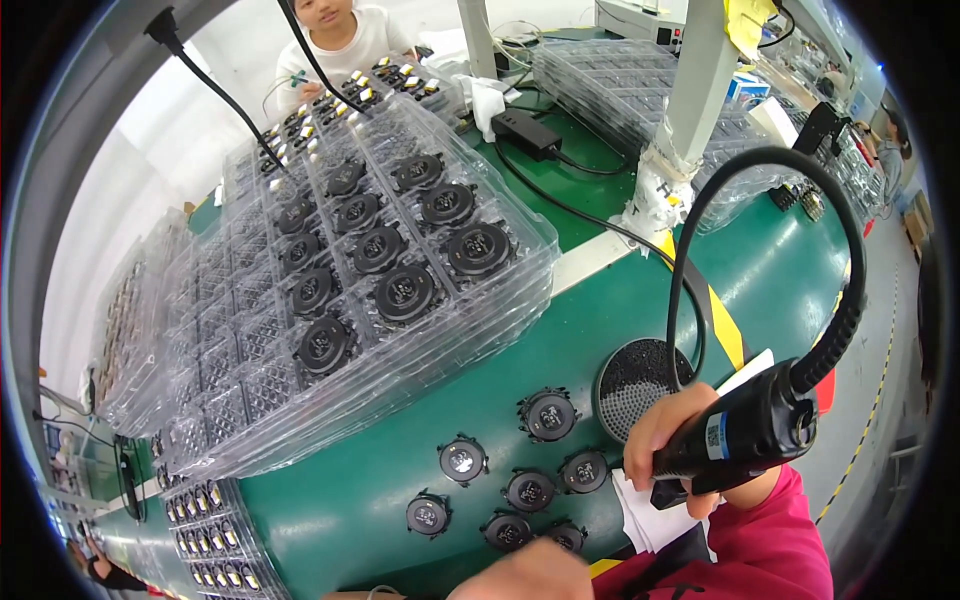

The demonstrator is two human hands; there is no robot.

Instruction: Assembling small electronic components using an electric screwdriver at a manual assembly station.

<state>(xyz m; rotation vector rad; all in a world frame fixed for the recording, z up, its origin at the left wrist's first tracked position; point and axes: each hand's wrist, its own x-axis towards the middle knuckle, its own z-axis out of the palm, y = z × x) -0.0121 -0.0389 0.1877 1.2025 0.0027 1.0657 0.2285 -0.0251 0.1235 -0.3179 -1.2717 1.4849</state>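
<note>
My right hand (680,430) is wrapped round a black corded electric screwdriver (745,425), held tilted over the right side of the green bench; its tip is not visible. Just left of that hand stands a round dish (625,385) with a perforated plate and small black bits in it. At the lower edge my left hand (530,575) appears blurred, its fingers hidden. Close above it lie several round black watch-like cases (530,490), apart from one another or nearly touching. One of them, a case with a brighter face (463,460), sits slightly to the left.
A tall stack of clear plastic trays (470,330) fills the left, with more black cases in its top compartments. White paper (650,515) lies below my right hand. A grey post (690,90) rises from the bench; a black power adapter (527,135) is nearby. Another person (345,50) sits opposite.
</note>
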